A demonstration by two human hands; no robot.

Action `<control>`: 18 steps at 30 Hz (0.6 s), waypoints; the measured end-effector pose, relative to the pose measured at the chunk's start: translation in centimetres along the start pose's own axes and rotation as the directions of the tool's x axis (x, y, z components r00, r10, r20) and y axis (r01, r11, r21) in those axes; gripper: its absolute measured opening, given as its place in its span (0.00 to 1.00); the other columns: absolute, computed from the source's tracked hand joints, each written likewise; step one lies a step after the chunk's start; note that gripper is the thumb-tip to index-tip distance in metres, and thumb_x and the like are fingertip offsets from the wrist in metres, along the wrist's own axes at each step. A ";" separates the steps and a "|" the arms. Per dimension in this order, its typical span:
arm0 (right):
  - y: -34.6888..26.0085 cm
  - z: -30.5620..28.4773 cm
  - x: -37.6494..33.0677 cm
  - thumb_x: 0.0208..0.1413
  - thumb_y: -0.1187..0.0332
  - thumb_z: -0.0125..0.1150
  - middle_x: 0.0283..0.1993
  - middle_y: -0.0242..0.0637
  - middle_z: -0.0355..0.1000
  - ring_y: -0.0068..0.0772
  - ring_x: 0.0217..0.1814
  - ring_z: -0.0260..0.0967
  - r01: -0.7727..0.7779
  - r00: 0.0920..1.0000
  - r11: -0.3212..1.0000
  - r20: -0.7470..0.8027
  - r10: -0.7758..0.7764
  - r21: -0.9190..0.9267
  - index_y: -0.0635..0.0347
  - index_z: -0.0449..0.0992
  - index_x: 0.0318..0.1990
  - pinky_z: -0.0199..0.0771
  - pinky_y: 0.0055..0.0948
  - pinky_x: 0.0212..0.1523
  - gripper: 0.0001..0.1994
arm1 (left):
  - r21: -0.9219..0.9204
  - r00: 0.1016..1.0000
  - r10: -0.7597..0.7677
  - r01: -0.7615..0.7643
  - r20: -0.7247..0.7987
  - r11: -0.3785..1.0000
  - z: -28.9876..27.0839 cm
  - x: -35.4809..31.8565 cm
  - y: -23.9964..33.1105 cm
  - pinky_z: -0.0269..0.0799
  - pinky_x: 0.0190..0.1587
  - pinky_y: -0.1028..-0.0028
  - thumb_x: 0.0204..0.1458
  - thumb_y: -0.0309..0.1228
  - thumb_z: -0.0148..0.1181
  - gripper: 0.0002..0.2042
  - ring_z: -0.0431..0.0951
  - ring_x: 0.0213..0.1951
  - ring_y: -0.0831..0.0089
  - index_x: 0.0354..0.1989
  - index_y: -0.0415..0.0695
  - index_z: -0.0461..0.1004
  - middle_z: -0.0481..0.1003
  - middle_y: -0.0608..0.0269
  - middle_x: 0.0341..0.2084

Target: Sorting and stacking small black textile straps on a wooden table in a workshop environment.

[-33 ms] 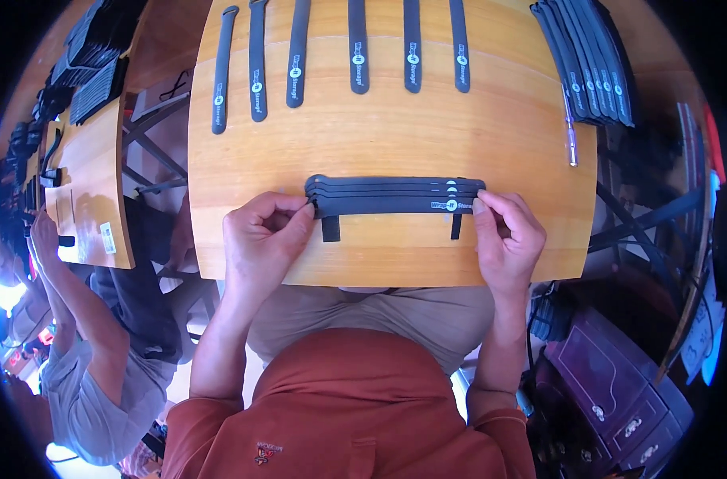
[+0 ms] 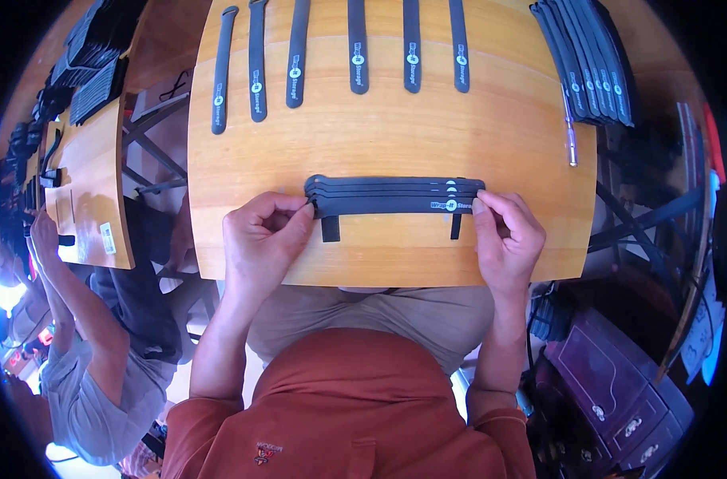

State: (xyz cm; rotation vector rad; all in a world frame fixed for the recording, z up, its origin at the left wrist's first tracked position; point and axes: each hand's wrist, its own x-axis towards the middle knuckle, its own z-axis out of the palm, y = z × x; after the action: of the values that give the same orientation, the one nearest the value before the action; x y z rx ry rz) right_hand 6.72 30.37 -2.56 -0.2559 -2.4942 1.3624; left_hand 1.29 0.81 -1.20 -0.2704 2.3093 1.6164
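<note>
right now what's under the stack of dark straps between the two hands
Two short black strips show past the near edge of the strap stack, one toward each end, against the wooden tabletop. What lies beneath the straps themselves is covered.

White lettering (image 2: 438, 206) with a round mark (image 2: 452, 205) stands on the held straps (image 2: 379, 205), the six loose straps (image 2: 358, 36) and the right-hand pile (image 2: 591, 64). The red shirt (image 2: 339, 383) bears a small lettered emblem (image 2: 263, 455), and the neighbouring bench (image 2: 92, 176) a white label (image 2: 108, 238) too small to read.
</note>
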 end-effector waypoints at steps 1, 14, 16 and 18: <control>0.1 0.0 0.0 0.58 0.82 0.68 0.31 0.39 0.76 0.23 0.26 0.71 0.000 1.000 1.000 0.001 0.000 -0.001 0.69 0.82 0.40 0.68 0.22 0.26 0.04 | -0.001 1.000 0.001 -0.001 0.001 1.000 0.0 0.0 0.1 0.68 0.28 0.83 0.58 0.22 0.69 0.03 0.72 0.24 0.89 0.37 0.34 0.83 0.78 0.71 0.22; 0.1 0.1 -0.2 0.59 0.81 0.67 0.32 0.39 0.76 0.24 0.27 0.72 0.012 1.000 1.000 0.012 -0.012 -0.014 0.69 0.81 0.40 0.69 0.23 0.27 0.03 | 0.007 1.000 0.014 -0.014 0.000 1.000 0.0 -0.1 -0.1 0.67 0.27 0.84 0.58 0.22 0.69 0.03 0.71 0.23 0.89 0.36 0.34 0.82 0.77 0.72 0.21; 0.0 0.3 -0.2 0.59 0.81 0.67 0.32 0.38 0.76 0.23 0.27 0.71 -0.012 1.000 1.000 -0.001 0.012 0.009 0.69 0.81 0.40 0.68 0.22 0.27 0.04 | 0.020 1.000 0.018 -0.018 -0.018 1.000 0.0 -0.2 -0.1 0.67 0.27 0.84 0.58 0.22 0.69 0.03 0.71 0.24 0.89 0.36 0.34 0.82 0.78 0.71 0.21; 0.1 0.3 -0.2 0.59 0.81 0.67 0.32 0.38 0.76 0.22 0.27 0.71 -0.012 1.000 1.000 -0.003 0.012 0.007 0.69 0.81 0.40 0.68 0.22 0.27 0.04 | 0.013 0.999 0.030 -0.030 -0.019 0.999 0.2 0.0 -0.3 0.69 0.28 0.82 0.58 0.22 0.69 0.04 0.73 0.24 0.88 0.36 0.34 0.83 0.79 0.70 0.22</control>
State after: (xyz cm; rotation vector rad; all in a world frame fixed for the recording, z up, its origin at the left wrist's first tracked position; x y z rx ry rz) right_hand 6.85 30.12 -2.84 -0.2711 -2.4889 1.3746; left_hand 1.45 0.86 -1.49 -0.2502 2.3482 1.6195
